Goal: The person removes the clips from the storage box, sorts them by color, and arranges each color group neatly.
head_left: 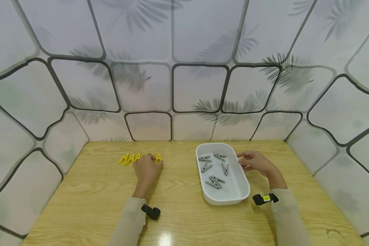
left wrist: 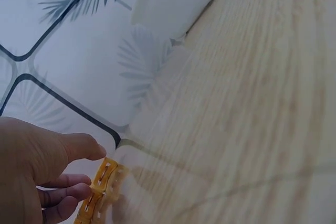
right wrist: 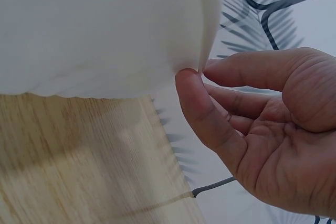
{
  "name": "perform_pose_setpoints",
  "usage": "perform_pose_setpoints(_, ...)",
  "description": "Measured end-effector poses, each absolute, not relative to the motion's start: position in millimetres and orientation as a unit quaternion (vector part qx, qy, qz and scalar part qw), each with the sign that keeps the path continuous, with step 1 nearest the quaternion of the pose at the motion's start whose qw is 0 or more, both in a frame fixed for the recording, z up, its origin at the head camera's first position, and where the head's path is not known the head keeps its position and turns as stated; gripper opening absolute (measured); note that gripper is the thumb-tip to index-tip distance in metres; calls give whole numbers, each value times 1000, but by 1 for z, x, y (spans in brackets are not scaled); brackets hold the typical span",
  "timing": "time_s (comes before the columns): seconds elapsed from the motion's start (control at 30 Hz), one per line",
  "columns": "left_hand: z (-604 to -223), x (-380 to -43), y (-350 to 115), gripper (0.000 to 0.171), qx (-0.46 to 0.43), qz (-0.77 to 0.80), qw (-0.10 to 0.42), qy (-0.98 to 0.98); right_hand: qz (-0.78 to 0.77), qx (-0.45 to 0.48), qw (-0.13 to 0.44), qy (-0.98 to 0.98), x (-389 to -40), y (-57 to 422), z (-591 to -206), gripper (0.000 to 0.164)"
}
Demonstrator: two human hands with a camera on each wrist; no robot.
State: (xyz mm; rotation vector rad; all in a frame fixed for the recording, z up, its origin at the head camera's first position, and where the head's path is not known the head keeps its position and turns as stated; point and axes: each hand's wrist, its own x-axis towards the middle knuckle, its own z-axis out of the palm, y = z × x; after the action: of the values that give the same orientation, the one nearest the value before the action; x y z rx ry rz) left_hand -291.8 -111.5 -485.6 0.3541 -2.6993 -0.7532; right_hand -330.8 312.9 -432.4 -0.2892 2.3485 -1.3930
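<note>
My left hand [head_left: 147, 168] is at the row of yellow clothespins [head_left: 130, 159] standing on the table. In the left wrist view, the thumb and bent fingers are at a yellow clothespin [left wrist: 106, 172]; whether they pinch it is unclear. One yellow clothespin [head_left: 158, 158] shows just beyond the hand, and others are partly hidden behind it. My right hand [head_left: 256, 161] pinches the side rim of a white plastic tray [head_left: 241, 186]. Between thumb and fingertip, that rim [right wrist: 202, 40] shows in the right wrist view. Several grey clothespins [head_left: 215, 183] lie scattered inside the tray.
The wood-grain table [head_left: 178, 218] carries both groups. A patterned wall covering [head_left: 200, 89] stands along its back edge and both sides. The tray is right of the middle, between the two hands. Each wrist wears a small black camera [head_left: 152, 212].
</note>
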Motion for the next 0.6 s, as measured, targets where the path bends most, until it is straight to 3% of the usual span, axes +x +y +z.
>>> perform_pose_setpoints(0.6, -482, -293, -110, 34, 122, -280, 166, -938, -503, -104, 198, 835, -332, 315, -435, 51)
